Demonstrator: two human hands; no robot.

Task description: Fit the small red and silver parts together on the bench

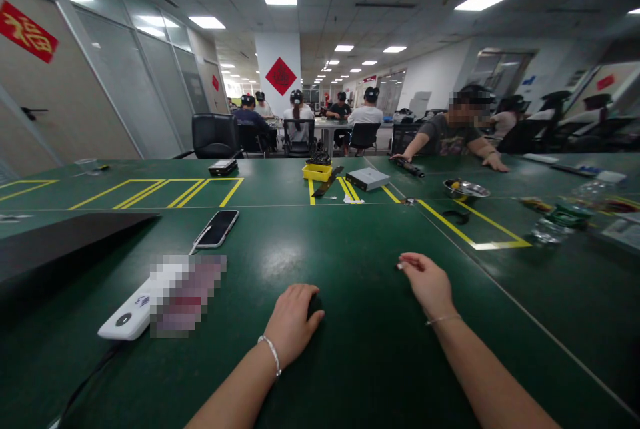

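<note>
My left hand [294, 320] rests on the green table [350, 362] with its fingers curled over a small dark object that is mostly hidden under it. A bracelet sits on that wrist. My right hand [426, 281] lies a little to the right, fingers pinched together on a tiny light-coloured thing at its fingertips, too small to name. The two hands are about a hand's width apart.
A phone [218, 228] lies face up at the left, a white power bank [131, 314] with a cable nearer me, a dark laptop lid [60, 242] far left. Farther back are a yellow tray [317, 171], a grey box [367, 178], a metal dish [466, 188]. A person sits across at the right.
</note>
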